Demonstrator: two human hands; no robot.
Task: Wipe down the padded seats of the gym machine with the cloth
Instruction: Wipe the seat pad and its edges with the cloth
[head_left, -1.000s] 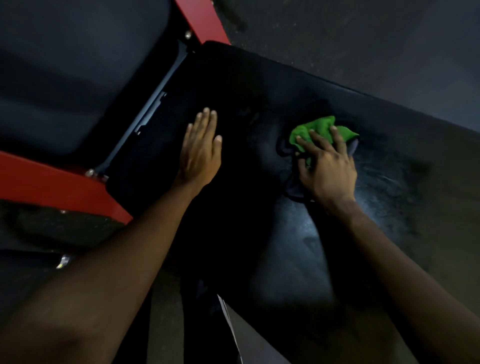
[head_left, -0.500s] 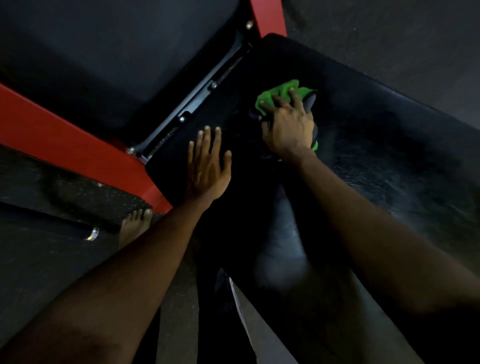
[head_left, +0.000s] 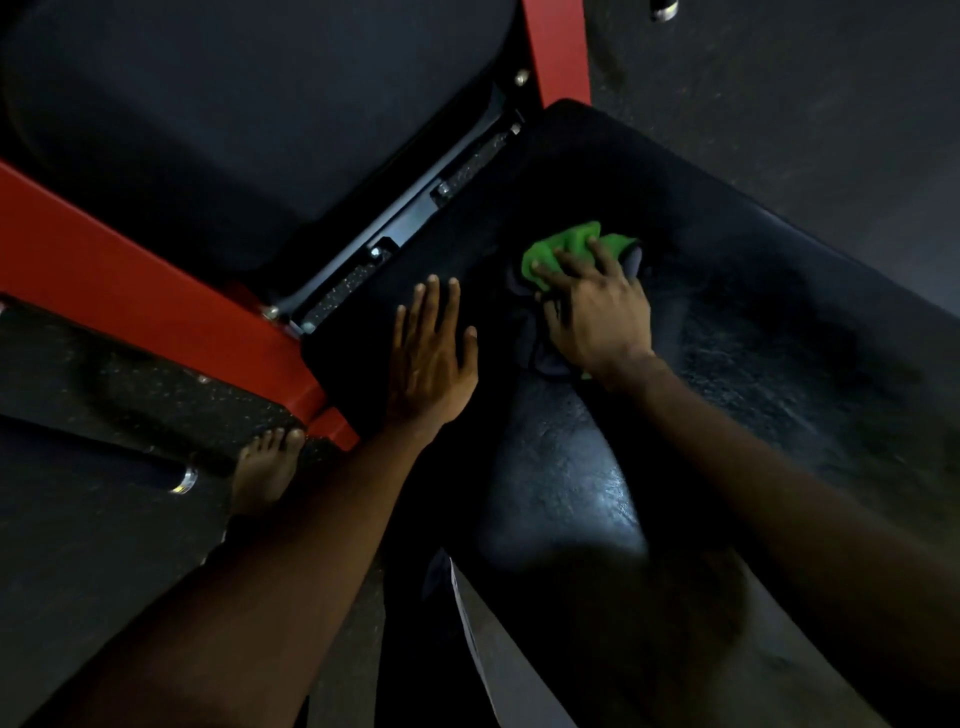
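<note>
The black padded seat (head_left: 779, 322) of the gym machine fills the right half of the view. A bunched green cloth (head_left: 563, 244), with a dark part under it, lies on the pad near its far left end. My right hand (head_left: 597, 312) holds the cloth down on the pad, fingers curled over the bunch and thumb tucked at its side. Flat on the pad to the left, close to the corner, rests my left hand (head_left: 431, 358) with straight fingers, holding nothing.
A red frame beam (head_left: 130, 291) runs diagonally on the left, with a second red post (head_left: 556, 47) at the top. A black metal rail (head_left: 415, 208) with bolts borders the pad. Another dark pad (head_left: 234, 114) lies beyond. My bare foot (head_left: 267, 467) stands on the floor by a metal bar end (head_left: 182, 480).
My right hand slid the cloth across the pad from the right toward the rail end and my left hand. The left hand stayed flat. The view shifted, showing more frame and floor.
</note>
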